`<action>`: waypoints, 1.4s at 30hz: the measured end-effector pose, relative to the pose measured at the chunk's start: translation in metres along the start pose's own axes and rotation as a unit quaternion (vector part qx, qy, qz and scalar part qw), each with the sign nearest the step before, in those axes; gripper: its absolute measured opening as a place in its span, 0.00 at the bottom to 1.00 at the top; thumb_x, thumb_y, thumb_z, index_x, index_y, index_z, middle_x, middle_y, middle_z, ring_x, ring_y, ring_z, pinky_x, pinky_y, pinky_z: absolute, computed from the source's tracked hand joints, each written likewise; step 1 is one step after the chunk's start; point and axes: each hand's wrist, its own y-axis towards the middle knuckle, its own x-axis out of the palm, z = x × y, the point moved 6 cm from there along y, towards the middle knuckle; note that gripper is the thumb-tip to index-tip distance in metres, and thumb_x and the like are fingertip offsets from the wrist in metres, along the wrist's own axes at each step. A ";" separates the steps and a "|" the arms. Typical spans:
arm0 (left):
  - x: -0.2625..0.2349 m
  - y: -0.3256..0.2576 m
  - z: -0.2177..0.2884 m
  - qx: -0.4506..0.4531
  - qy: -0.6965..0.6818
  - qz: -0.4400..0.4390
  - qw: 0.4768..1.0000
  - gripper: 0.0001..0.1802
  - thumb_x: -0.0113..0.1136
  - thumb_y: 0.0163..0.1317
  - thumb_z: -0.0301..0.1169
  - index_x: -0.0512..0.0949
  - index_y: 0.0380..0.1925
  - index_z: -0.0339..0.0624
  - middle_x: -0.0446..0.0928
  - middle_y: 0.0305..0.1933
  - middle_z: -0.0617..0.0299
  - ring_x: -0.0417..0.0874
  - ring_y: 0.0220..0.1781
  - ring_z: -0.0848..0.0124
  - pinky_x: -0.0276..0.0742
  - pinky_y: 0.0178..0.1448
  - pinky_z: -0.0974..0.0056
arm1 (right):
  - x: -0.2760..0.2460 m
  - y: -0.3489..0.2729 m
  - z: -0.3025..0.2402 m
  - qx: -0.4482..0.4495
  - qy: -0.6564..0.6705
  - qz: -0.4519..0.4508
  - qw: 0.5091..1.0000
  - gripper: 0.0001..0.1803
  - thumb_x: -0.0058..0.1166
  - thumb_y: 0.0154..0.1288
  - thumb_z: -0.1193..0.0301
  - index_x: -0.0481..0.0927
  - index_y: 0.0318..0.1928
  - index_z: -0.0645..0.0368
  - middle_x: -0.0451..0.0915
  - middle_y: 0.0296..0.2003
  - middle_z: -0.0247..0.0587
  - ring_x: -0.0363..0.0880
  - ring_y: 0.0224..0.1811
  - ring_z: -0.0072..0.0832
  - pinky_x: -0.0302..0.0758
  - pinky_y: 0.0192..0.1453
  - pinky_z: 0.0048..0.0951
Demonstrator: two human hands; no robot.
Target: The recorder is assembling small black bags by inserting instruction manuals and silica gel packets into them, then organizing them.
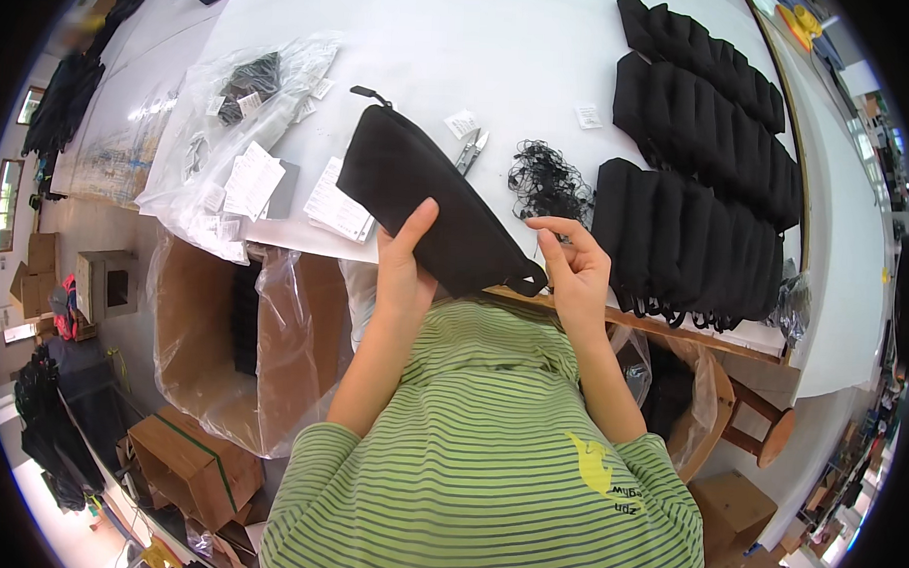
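Note:
My left hand (411,257) grips a black fabric zip pouch (418,178) by its near left side and holds it at a slant above the table edge. A zip runs along its upper edge, with a pull tab at the far end and a small fabric loop at the near right end. Beside that loop, my right hand (575,273) has thumb and forefinger pinched close together. Whatever lies between those fingertips is too small to make out. Just beyond is a tangle of thin black cords (548,182). A small knife (471,150) lies behind the pouch.
Rows of black pouches (702,228) stand packed on the right of the white table (423,43). Paper tags (253,182) and a clear plastic bag (292,68) lie on the left. A plastic-lined carton (303,329) stands below the table's front edge, and a wooden stool (775,437) at right.

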 end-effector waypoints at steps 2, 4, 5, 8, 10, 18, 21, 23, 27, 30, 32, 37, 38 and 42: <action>-0.002 0.000 0.001 0.005 -0.002 0.001 1.000 0.22 0.64 0.57 0.25 0.70 0.52 0.41 0.76 0.47 0.62 0.78 0.49 0.69 0.76 0.54 0.63 | -0.001 -0.003 0.006 0.004 -0.014 0.006 1.000 0.10 0.53 0.69 0.68 0.82 0.43 0.59 0.70 0.15 0.18 0.54 0.16 0.06 0.47 0.19 0.16; -0.003 0.001 -0.001 0.008 0.005 0.000 1.000 0.23 0.64 0.57 0.25 0.70 0.53 0.41 0.75 0.48 0.62 0.78 0.50 0.69 0.76 0.55 0.63 | -0.002 -0.004 0.013 0.007 -0.028 0.008 1.000 0.09 0.53 0.69 0.68 0.82 0.42 0.59 0.70 0.15 0.19 0.56 0.16 0.07 0.49 0.20 0.17; -0.003 0.001 0.000 0.013 0.012 0.000 1.000 0.24 0.64 0.57 0.25 0.70 0.53 0.42 0.75 0.48 0.62 0.77 0.50 0.69 0.75 0.55 0.62 | -0.003 -0.003 0.009 -0.057 -0.082 0.001 0.995 0.08 0.55 0.66 0.69 0.81 0.42 0.59 0.71 0.18 0.23 0.59 0.19 0.10 0.55 0.23 0.17; -0.005 0.000 0.004 0.027 0.012 0.010 1.000 0.25 0.65 0.56 0.25 0.69 0.54 0.42 0.74 0.49 0.62 0.77 0.51 0.68 0.75 0.56 0.62 | 0.005 -0.008 -0.016 -0.160 -0.189 -0.021 0.969 0.09 0.59 0.60 0.71 0.81 0.41 0.58 0.71 0.26 0.31 0.67 0.27 0.19 0.64 0.32 0.21; -0.007 0.001 0.005 0.029 0.008 0.016 0.999 0.25 0.65 0.56 0.25 0.69 0.54 0.42 0.74 0.49 0.62 0.77 0.51 0.68 0.75 0.56 0.62 | 0.011 -0.012 -0.029 -0.198 -0.242 -0.033 0.949 0.09 0.60 0.57 0.73 0.81 0.40 0.58 0.71 0.30 0.35 0.70 0.32 0.24 0.68 0.38 0.24; -0.012 0.002 0.011 0.034 0.006 0.030 0.999 0.26 0.64 0.56 0.25 0.68 0.55 0.40 0.74 0.49 0.60 0.77 0.51 0.66 0.75 0.57 0.61 | -0.015 -0.002 -0.019 -0.158 -0.211 0.024 0.964 0.12 0.51 0.53 0.81 0.81 0.39 0.58 0.73 0.40 0.38 0.72 0.40 0.28 0.69 0.47 0.27; -0.010 -0.001 0.005 0.014 0.051 0.009 0.999 0.26 0.64 0.56 0.25 0.68 0.55 0.37 0.75 0.48 0.58 0.79 0.49 0.67 0.77 0.54 0.62 | -0.014 0.013 -0.023 -0.153 -0.150 -0.035 0.976 0.11 0.51 0.60 0.77 0.82 0.43 0.59 0.76 0.41 0.38 0.73 0.42 0.25 0.68 0.47 0.25; -0.005 -0.005 -0.013 -0.106 0.089 -0.086 0.987 0.26 0.65 0.55 0.25 0.69 0.53 0.33 0.77 0.47 0.56 0.80 0.46 0.68 0.78 0.52 0.63 | -0.002 0.023 -0.032 -0.141 -0.095 -0.090 0.981 0.12 0.52 0.66 0.73 0.81 0.48 0.61 0.79 0.40 0.37 0.74 0.43 0.22 0.68 0.47 0.22; 0.012 -0.016 -0.026 -0.167 0.145 -0.163 0.961 0.26 0.68 0.53 0.27 0.70 0.51 0.31 0.77 0.46 0.56 0.81 0.44 0.69 0.79 0.50 0.65 | 0.010 0.042 -0.041 -0.146 -0.005 -0.052 0.988 0.11 0.55 0.64 0.74 0.82 0.46 0.62 0.79 0.38 0.35 0.75 0.38 0.20 0.70 0.44 0.20; 0.016 -0.022 -0.031 -0.212 0.164 -0.177 0.947 0.27 0.68 0.52 0.27 0.70 0.51 0.30 0.77 0.45 0.55 0.81 0.44 0.69 0.79 0.48 0.65 | 0.007 0.049 -0.049 -0.175 -0.011 -0.052 0.983 0.12 0.59 0.60 0.76 0.83 0.46 0.61 0.79 0.38 0.35 0.75 0.37 0.19 0.71 0.42 0.19; 0.016 -0.022 -0.031 -0.216 0.173 -0.162 0.947 0.27 0.68 0.52 0.28 0.70 0.51 0.31 0.78 0.45 0.56 0.81 0.44 0.70 0.79 0.47 0.66 | 0.001 0.049 -0.049 -0.187 -0.009 -0.025 0.982 0.10 0.62 0.57 0.77 0.83 0.41 0.61 0.80 0.37 0.34 0.75 0.37 0.18 0.70 0.42 0.19; 0.017 -0.021 -0.035 -0.206 0.133 -0.137 0.960 0.25 0.67 0.54 0.30 0.71 0.50 0.32 0.78 0.43 0.57 0.81 0.41 0.71 0.80 0.44 0.68 | -0.006 0.045 -0.037 -0.174 -0.005 0.031 0.984 0.04 0.62 0.56 0.78 0.82 0.34 0.63 0.79 0.32 0.34 0.76 0.34 0.19 0.70 0.39 0.19; 0.015 -0.020 -0.034 -0.204 0.121 -0.118 0.964 0.24 0.66 0.54 0.30 0.71 0.50 0.32 0.78 0.42 0.57 0.82 0.40 0.72 0.80 0.43 0.69 | -0.005 0.041 -0.037 -0.173 -0.005 0.030 0.984 0.04 0.62 0.56 0.78 0.82 0.34 0.63 0.79 0.32 0.34 0.76 0.34 0.19 0.70 0.39 0.19; 0.004 -0.010 -0.037 -0.183 0.090 -0.108 0.973 0.22 0.64 0.56 0.31 0.72 0.49 0.34 0.79 0.40 0.58 0.82 0.37 0.73 0.80 0.40 0.70 | 0.008 0.016 -0.050 -0.178 -0.086 0.014 0.980 0.04 0.63 0.54 0.78 0.82 0.30 0.63 0.78 0.28 0.35 0.76 0.30 0.20 0.70 0.37 0.20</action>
